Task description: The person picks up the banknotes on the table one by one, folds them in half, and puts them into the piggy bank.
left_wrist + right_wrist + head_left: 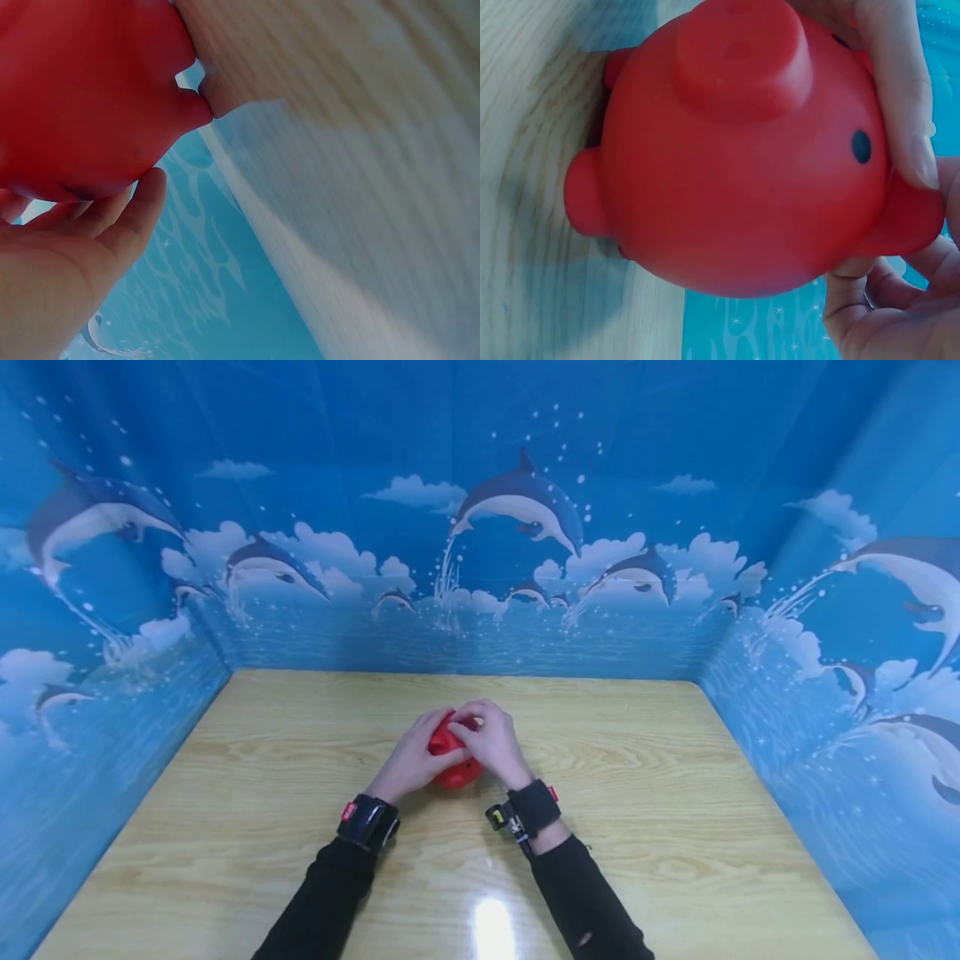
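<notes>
A round red piggy bank [459, 775] stands on the wooden table between the two hands. In the right wrist view its snout, one black eye and stubby feet show on the piggy bank [727, 180]; no coin slot is in sight. My left hand [411, 762] holds its left side, thumb across the top; in the left wrist view the left hand [75, 262] has its fingers against the red surface. From the right, my right hand [495, 745] reaches over the top. In the right wrist view the right hand [892, 322] pinches an ear [911, 217].
The pale wood-grain table [637, 777] extends on both sides of the hands. A blue curtain [360, 443] printed with dolphins and clouds stands along its back, left and right edges. Dark wrist straps with small cameras [517, 822] sit on both wrists.
</notes>
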The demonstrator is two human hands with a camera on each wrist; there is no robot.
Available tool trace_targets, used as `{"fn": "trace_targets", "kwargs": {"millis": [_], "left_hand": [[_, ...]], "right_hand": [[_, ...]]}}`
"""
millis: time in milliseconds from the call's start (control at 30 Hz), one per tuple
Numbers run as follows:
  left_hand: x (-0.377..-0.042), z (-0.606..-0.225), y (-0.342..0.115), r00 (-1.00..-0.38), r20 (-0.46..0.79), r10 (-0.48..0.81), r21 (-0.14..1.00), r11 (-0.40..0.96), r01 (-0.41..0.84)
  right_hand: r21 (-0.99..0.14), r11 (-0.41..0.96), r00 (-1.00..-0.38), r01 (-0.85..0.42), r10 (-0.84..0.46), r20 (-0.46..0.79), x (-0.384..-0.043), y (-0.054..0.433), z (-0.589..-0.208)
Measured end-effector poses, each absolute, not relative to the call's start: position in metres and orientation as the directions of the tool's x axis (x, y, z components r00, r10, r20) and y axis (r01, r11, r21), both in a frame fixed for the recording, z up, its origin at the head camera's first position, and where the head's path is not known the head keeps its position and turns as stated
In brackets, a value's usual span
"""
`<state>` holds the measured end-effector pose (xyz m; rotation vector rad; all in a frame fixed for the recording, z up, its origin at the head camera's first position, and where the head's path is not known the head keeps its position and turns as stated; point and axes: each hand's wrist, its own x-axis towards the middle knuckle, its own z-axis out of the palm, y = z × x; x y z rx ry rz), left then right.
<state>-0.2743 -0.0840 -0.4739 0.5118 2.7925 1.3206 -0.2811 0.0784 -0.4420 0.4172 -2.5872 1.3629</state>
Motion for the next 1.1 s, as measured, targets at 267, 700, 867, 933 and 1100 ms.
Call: {"fn": "trace_targets", "kwargs": {"millis": [267, 700, 867, 933, 1100], "left_hand": [[-0.275, -0.476, -0.084, -0.951, 0.117, 0.286, 0.756, 0.595, 0.272], [-0.274, -0.473, -0.083, -0.954, 0.100, 0.282, 0.759, 0.599, 0.257], [-0.274, -0.473, -0.082, -0.954, 0.116, 0.277, 0.752, 0.603, 0.266], [-0.274, -0.474, -0.082, -0.954, 0.119, 0.277, 0.750, 0.604, 0.269], [-0.272, -0.476, -0.081, -0.960, 0.104, 0.258, 0.761, 0.601, 0.244]], "right_hand": [[-0.798, 0.519, -0.952, -0.307, -0.165, 0.259, -0.280, 0.082, -0.443], [-0.782, 0.528, -0.942, -0.332, -0.140, 0.306, -0.280, 0.081, -0.444], [-0.803, 0.496, -0.943, -0.331, -0.201, 0.264, -0.280, 0.088, -0.443], [-0.819, 0.470, -0.942, -0.331, -0.221, 0.254, -0.279, 0.092, -0.445], [-0.833, 0.449, -0.944, -0.324, -0.216, 0.250, -0.278, 0.106, -0.450]]}}
